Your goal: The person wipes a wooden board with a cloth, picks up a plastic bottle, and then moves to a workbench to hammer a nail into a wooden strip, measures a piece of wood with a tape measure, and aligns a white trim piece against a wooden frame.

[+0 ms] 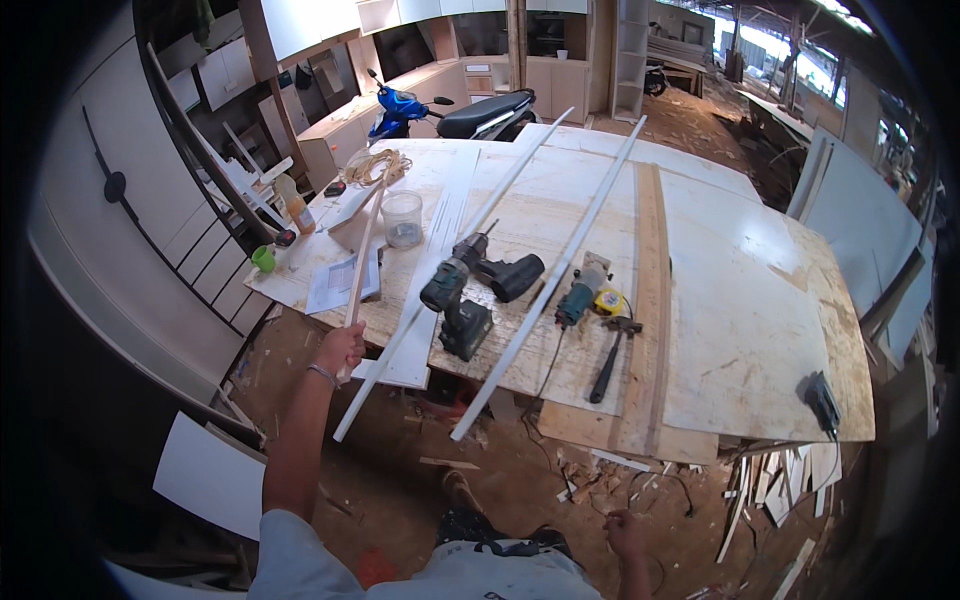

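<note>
My left hand [343, 347] is closed round the near end of a thin wooden strip [368, 240], which reaches away over the table's left part. My right hand [625, 535] hangs low near my body, away from the table, its fingers curled with nothing visible in them. Two long white strips [400, 363] [545, 300] lie slantwise on the worktable [740, 330], their near ends past its front edge. Across the left one rests a cordless drill [455, 285], with a second black power tool [515, 277] behind. Right of them are a teal trim router [575, 300], a yellow tape measure [608, 301] and a hammer [610, 360].
A clear tub [403, 222], papers [335, 287], a bottle [293, 203] and a green cup [263, 259] stand or lie at the table's left. A corded power tool [823, 405] sits at the right corner. Wood offcuts [790, 485] litter the floor; a blue scooter [450, 115] stands behind.
</note>
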### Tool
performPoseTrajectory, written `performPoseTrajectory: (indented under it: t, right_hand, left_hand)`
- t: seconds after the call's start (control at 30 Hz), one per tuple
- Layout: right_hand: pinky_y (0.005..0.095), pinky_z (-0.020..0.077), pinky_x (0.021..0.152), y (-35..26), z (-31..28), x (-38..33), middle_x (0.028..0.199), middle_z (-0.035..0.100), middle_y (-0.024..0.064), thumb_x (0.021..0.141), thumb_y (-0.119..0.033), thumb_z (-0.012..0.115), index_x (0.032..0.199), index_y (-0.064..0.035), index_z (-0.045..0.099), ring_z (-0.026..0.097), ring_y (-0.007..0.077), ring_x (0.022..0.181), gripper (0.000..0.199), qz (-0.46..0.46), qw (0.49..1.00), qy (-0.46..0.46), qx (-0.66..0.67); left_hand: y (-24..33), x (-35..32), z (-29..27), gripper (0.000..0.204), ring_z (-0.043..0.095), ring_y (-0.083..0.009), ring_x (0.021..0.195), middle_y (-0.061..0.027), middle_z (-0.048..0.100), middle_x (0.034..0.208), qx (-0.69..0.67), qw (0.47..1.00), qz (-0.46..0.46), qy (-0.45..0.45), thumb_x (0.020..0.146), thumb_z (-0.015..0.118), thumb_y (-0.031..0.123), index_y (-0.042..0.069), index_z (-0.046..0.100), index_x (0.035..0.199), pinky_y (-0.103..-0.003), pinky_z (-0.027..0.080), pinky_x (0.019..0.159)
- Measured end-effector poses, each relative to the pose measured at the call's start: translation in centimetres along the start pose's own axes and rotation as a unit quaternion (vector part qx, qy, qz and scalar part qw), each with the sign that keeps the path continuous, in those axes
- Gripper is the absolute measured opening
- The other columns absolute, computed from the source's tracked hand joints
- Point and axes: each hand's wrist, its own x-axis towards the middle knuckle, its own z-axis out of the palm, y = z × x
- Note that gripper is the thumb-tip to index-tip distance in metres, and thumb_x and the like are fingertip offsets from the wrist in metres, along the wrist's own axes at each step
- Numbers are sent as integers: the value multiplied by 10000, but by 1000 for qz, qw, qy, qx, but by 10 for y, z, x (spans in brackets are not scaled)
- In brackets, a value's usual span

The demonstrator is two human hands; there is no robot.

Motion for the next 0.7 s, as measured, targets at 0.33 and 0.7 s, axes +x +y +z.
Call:
performPoseTrajectory:
  t: [0.33, 0.7]
  right_hand:
    - [337, 533, 640, -61, -38, 19, 816, 706, 113, 937, -162, 567, 1098, -11, 641, 685, 189, 708, 234, -49, 998, 27, -32]
    - [398, 535, 743, -85, -32, 25, 882, 711, 145, 908, -232, 602, 1108, -26, 641, 699, 272, 801, 290, 17, 998, 23, -63]
  left_hand:
    - [-75, 2, -47, 424, 617, -475, 1029, -319, 630, 1053, 588, 705, 226, 325, 904, 656, 200, -92, 507, 1173, -510, 500, 872]
    - [57, 118, -133, 139, 456, -58, 545, 65, 486, 754, -133, 967, -45, -213, 1015, 425, 164, 109, 553, 1009, -230, 394, 423]
